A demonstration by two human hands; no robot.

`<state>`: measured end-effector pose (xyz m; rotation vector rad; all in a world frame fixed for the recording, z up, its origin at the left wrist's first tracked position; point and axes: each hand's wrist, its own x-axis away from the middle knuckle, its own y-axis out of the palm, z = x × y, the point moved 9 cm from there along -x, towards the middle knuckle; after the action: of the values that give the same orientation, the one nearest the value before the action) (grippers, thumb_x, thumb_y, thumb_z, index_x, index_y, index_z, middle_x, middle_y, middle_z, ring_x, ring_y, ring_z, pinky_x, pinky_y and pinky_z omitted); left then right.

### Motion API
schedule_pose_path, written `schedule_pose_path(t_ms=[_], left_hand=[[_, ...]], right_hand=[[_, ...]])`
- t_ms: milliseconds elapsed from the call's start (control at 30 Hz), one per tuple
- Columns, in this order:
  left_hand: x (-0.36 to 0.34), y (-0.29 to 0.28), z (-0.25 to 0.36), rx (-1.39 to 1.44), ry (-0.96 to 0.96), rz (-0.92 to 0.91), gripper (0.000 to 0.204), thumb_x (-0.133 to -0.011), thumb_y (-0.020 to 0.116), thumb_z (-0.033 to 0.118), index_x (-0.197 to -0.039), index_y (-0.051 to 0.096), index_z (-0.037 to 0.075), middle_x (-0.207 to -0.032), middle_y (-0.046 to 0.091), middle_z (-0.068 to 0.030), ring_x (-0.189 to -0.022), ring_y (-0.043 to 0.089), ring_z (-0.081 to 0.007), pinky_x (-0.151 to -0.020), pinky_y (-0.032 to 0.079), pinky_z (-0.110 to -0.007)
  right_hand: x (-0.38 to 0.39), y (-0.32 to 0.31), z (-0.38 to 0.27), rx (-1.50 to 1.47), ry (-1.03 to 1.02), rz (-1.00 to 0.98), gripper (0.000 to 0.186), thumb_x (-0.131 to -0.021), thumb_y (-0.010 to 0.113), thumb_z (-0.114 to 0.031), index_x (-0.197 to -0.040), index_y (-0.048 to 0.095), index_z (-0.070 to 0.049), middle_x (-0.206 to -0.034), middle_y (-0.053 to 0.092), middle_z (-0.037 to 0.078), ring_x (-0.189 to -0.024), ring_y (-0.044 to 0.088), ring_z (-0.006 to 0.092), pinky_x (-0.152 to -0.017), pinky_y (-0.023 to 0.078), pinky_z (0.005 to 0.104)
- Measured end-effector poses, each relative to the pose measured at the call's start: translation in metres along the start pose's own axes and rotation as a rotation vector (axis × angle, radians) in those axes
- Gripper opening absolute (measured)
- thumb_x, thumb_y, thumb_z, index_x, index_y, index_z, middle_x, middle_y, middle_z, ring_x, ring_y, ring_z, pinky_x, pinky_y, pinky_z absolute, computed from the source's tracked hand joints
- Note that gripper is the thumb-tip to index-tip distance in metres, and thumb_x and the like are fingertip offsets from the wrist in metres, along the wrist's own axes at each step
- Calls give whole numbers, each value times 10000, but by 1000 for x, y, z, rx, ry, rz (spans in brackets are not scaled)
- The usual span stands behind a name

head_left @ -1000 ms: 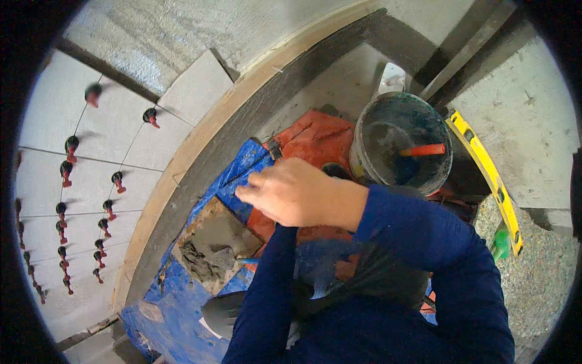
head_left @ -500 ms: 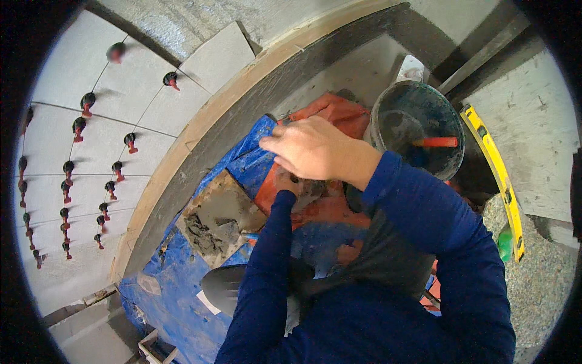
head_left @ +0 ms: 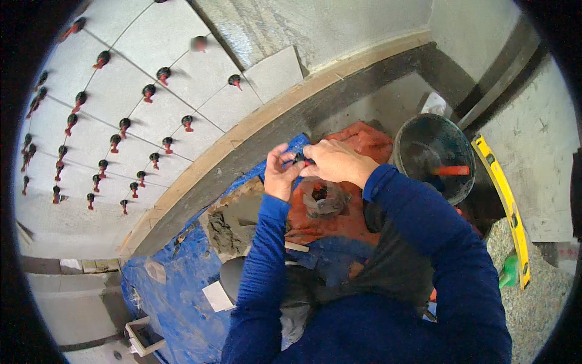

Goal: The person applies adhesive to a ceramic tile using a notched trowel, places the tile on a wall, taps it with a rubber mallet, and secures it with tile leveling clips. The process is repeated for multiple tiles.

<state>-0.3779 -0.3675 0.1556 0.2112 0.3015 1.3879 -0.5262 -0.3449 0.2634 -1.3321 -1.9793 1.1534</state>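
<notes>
Both my hands are raised together over the tarp, around a small black-and-red tile leveler. My left hand pinches it from the left, fingers curled. From the right, my right hand closes on the same piece; part of it is hidden behind the fingers. Just below them, an opened clear plastic bag with dark and reddish bits inside rests on an orange cloth. Similar levelers stick out of the joints between large light tiles on the left.
A dark bucket with an orange-handled tool stands at right. Beyond it leans a yellow spirit level, near a green object. Grey mortar lies on a board over a blue tarp. A wooden strip borders the tiles.
My left hand has risen from the plastic bag and now meets my right hand at the tile leveler. The view has shifted, showing more of the tiled area.
</notes>
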Motion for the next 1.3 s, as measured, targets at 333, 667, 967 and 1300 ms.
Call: schedule_pose_path(t_ms=[333,667,967,1300], left_hand=[[-12,0,65,227,-20,64,366,-952,721,41,-1295,597,9,-1089,662,-53,-968,678,-188,-855,594,-334],[-15,-8,56,431,2,168,370,-923,743,9,-1274,629,5,-1072,690,-53,-972,675,-168,-880,569,-323],[-31,-1,50,474,-36,117,545,-925,743,17,-1413,506,-19,-1189,697,-138,-995,680,-166,-864,581,-327],[-102,-17,-11,452,-248,121,190,-981,726,245,-1050,694,71,-959,731,-42,-829,669,-142,-749,546,-281]], right_hand=[[-10,-17,-32,-49,-49,282,170,-952,646,-214,-926,653,-46,-863,701,233,-848,675,470,-724,523,572],[-12,-8,-46,-90,-103,447,143,-971,631,-171,-957,649,-30,-832,678,224,-782,653,450,-648,493,504],[-37,7,-24,-283,9,400,160,-1019,596,-147,-1016,670,-5,-770,711,115,-601,661,181,-577,519,330],[-101,7,12,-45,61,494,240,-988,594,-253,-879,671,-53,-823,704,218,-787,673,462,-701,527,563]])
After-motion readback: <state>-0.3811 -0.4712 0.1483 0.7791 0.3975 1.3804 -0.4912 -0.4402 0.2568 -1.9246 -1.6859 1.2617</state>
